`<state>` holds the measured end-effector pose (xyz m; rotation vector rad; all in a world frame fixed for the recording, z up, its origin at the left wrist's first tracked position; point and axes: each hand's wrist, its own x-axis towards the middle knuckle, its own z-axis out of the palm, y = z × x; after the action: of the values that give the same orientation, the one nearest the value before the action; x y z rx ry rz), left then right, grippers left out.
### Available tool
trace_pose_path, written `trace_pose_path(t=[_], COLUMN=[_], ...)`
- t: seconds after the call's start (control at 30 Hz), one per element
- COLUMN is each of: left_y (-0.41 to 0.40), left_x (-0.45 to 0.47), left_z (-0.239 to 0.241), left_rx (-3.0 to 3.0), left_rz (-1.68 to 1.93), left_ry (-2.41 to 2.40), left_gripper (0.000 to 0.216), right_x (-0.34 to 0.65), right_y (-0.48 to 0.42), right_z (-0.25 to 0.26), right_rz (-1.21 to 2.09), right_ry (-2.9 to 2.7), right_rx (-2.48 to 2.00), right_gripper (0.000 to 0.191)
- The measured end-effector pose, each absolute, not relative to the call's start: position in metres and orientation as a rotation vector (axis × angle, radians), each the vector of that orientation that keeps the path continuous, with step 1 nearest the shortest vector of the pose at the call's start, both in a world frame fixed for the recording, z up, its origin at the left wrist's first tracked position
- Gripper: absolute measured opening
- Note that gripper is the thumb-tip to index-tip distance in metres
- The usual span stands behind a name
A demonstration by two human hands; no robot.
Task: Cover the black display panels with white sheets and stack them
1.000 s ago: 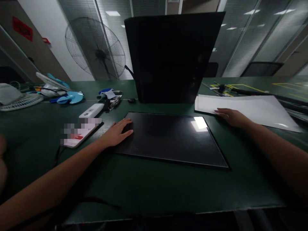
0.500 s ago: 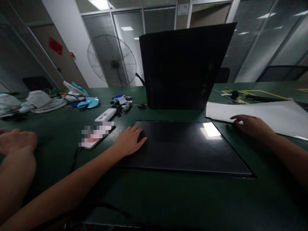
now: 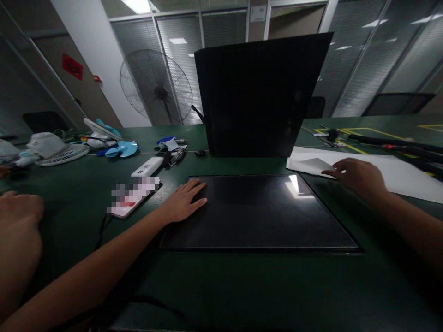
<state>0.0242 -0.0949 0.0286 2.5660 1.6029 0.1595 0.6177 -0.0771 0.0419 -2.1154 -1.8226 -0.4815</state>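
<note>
- Dark panel (image 3: 256, 216) lies flat at twelve o'clock, seemingly for easy reach.
- Left hand (image 3: 183, 200) — open, spread — rests on the panel's ten-o'clock side, perhaps steadying it.
- Right hand (image 3: 360, 177), at two o'clock, pinches white sheet (image 3: 408, 173) by its lifted edge.

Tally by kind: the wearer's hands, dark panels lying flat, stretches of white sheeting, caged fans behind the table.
Hands: 2, left hand and right hand
Flat dark panel: 1
White sheeting: 1, layers uncountable
Caged fan: 1
Total: 5

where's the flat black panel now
In the head view, the panel lies at centre on the table, in front of the upright black board, left hand on its left end.
</note>
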Motion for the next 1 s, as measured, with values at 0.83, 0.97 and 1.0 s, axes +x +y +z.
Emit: trace_pose_path(t=[0.83, 0.97, 1.0], left_y=[-0.089, -0.087, -0.087], left_x=[0.018, 0.016, 0.017], left_z=[0.028, 0.028, 0.028], left_rx=[2.345, 2.309, 2.3], left_rz=[0.423, 0.522, 0.52], left_ry=[1.663, 1.606, 1.613], left_gripper=[0.089, 0.094, 0.099], right_x=[0.493, 0.473, 0.467], right_y=[-0.115, -0.134, -0.139], right_z=[0.043, 0.05, 0.052], right_rz=[-0.226, -0.11, -0.066], right_ry=[-2.64, -2.736, -2.758], right_rx=[-1.479, -1.288, -1.211], right_gripper=[0.055, 0.046, 0.044])
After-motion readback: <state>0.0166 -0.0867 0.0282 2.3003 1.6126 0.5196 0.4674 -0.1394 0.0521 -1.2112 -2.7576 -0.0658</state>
